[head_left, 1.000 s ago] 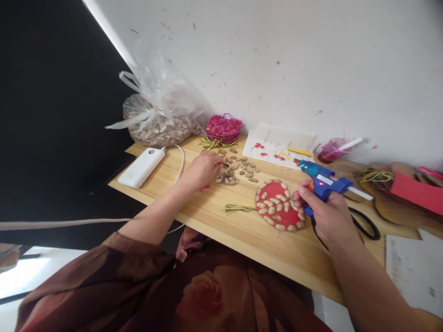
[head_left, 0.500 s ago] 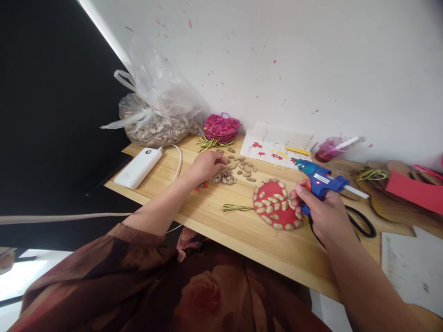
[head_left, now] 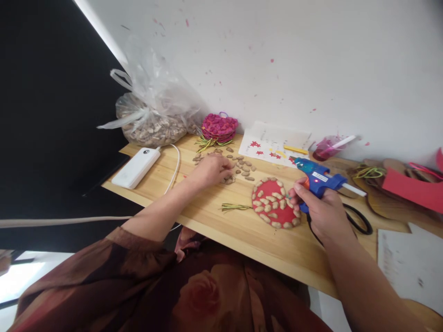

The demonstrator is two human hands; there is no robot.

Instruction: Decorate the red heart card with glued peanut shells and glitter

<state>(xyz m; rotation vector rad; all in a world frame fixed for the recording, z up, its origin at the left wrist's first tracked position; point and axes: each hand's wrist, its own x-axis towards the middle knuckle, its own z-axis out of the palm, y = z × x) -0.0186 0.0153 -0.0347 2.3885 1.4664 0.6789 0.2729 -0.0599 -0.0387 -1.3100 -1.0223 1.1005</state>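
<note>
My left hand (head_left: pixel 213 169) is over the loose peanuts (head_left: pixel 245 167) on the wooden table, its fingers curled down among them. Whether a peanut sits between those fingertips is hidden. My right hand (head_left: pixel 327 210) is wrapped round the handle of a blue glue gun (head_left: pixel 319 180), whose nozzle points up and left and whose white glue stick juts out at the back. Just left of the glue gun lies a red disc (head_left: pixel 285 215) edged with peanuts, with more peanuts in rows across its middle. A yellow-green tassel (head_left: pixel 235 207) extends from the disc's left side.
A white power bank (head_left: pixel 135 168) with a cable lies at left, before a plastic bag of peanuts (head_left: pixel 152 127). Behind are a pink tasselled ornament (head_left: pixel 218 127), a paper with red stars (head_left: pixel 265 143) and a stained cup (head_left: pixel 327 148). Red card (head_left: pixel 410 189) lies at right.
My left hand has moved slightly right and down over the peanut pile, uncovering some peanuts on its left. My right hand keeps hold of the glue gun, nearly still.
</note>
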